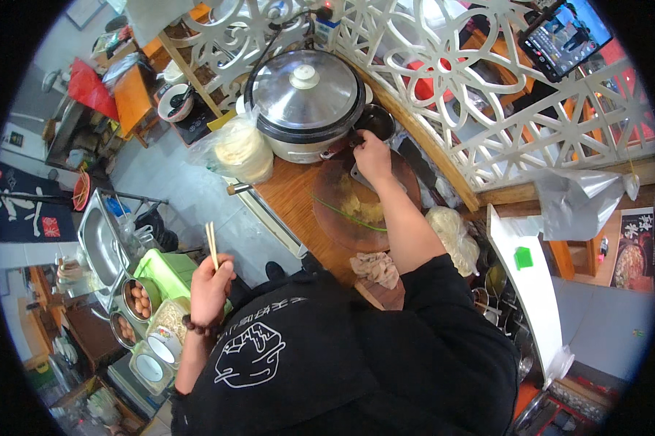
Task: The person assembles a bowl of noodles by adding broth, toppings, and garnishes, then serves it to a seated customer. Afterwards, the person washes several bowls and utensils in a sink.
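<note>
My left hand (210,286) is closed around a pair of wooden chopsticks (212,245), their tips pointing up and away from me. My right hand (373,158) reaches over a round wooden chopping board (333,218) and has its fingers at a brown handle (339,147), which seems to belong to the small dark pot (376,123). Partly hidden by my forearm, a grey metal blade (358,177) lies on the board. A long green stalk (333,206) crosses the board beside yellowish chopped bits (360,207).
A large lidded electric cooker (305,103) stands behind the board. Left of it sits a plastic bag of pale dough-like food (240,152). A crumpled cloth (375,269) lies at the near edge. White lattice (442,65) borders the right; pots of eggs (140,300) stand left.
</note>
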Demonstrator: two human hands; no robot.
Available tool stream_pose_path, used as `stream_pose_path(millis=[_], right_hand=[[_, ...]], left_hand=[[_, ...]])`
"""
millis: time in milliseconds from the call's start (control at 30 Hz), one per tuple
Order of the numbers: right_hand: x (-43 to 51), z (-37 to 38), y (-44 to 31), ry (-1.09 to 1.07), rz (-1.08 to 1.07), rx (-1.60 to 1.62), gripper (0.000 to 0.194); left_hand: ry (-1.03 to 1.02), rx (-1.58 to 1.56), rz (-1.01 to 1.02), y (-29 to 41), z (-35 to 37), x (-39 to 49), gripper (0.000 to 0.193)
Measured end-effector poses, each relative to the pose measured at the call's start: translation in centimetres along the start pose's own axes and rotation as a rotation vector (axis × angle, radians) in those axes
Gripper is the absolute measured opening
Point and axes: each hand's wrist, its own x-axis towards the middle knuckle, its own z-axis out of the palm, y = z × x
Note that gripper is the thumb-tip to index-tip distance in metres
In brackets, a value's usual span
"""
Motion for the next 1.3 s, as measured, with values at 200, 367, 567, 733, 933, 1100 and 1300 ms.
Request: stream_pose_path(millis=[200,367,567,733,933,1100,1300], right_hand=[[-1.6,-3.2,-3.4,0.041,0.037,0.096,0.016],[-7.9,-5.9,-8.2,-0.597,0.168,0.647,0.031],[-10.1,-8.6,-8.8,-0.655,0.351,0.84,0.018],[-9.4,-12.6,-4.8,-0.519,0.34,0.946,0.017],[-8.8,-15.7,-0.2,-0.377,0.455,0.925,0.019],[-9.2,-16.1,1.0,-0.362,0.409,0.91,0.038],[-9.6,-17.4,0.0,-0.3,0.373,0.931,0.057]], left_hand=[[-0.277,0.246,0.112,4.2,4.3,7.9,0.025],[-0.546,-0.084,0.298,8.7,13.8,11.3,0.037],[-0.72,-0.04,0.075,10.3,21.1,12.4,0.038],[-0.313,0.165,0.259,8.0,23.3,14.7,0.043],[-0.22,-0.101,-0.119,6.4,26.0,18.3,0.035],[-0.164,-0.117,-0.166,7.2,28.4,19.7,0.02],[-0.188,-0.31,-0.283,9.8,28.9,18.8,0.012]])
